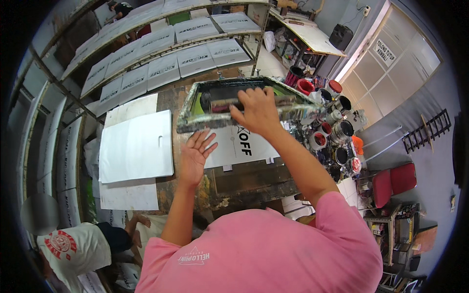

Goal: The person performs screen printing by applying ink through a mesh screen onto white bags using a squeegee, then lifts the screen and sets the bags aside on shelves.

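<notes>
My right hand (pixel 256 112) is wrapped over the handle of a squeegee (pixel 223 105), inside a screen-printing frame (pixel 205 122) caked with dried ink. Its near edge is raised above the table. Under that edge lies a white sheet or flat bag (pixel 222 146) with bold black lettering; the frame hides its far part. My left hand (pixel 194 155) is empty, palm turned up and fingers apart, just below the frame's near left corner. To its left rests a stack of blank white sheets or flat bags (pixel 137 146).
Open ink tubs and cans (pixel 342 129) crowd the table's right side. Racks (pixel 161 71) of printed white pieces stand behind and at left. A person (pixel 78 246) is low at the near left, another (pixel 119 10) at the far left. A red chair (pixel 394 185) stands right.
</notes>
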A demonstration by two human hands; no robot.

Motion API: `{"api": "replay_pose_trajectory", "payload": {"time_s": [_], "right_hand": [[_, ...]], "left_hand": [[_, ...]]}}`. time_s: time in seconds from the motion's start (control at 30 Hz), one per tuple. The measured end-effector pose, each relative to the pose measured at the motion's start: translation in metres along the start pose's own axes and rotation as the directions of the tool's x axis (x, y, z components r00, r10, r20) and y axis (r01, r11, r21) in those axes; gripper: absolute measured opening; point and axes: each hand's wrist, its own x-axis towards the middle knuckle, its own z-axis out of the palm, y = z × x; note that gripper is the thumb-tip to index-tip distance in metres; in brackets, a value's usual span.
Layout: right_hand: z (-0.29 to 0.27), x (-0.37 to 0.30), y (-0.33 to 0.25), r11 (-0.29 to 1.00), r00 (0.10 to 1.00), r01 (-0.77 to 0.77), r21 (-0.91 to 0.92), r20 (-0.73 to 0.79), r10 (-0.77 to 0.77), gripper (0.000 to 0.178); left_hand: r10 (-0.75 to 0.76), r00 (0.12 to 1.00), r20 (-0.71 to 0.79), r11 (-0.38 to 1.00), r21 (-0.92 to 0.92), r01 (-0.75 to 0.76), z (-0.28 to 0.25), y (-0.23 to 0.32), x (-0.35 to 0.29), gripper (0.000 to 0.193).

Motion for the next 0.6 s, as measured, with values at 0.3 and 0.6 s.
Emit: {"api": "replay_pose_trajectory", "payload": {"time_s": [0.3,0.6], "right_hand": [[-0.014,0.062,0.02,0.999,1.0,-0.01,0.032,-0.007,0.01,0.042],[-0.018,0.107,0.037,0.996,0.999,-0.042,0.077,0.012,0.041,0.048]], "left_hand": [[-0.153,0.949,-0.276,-0.33,0.92,0.214,-0.06,-0.149,-0.034,0.11],[-0.241,0.914,-0.326,-0.323,0.915,0.241,-0.061,-0.173,-0.029,0.12]]}}
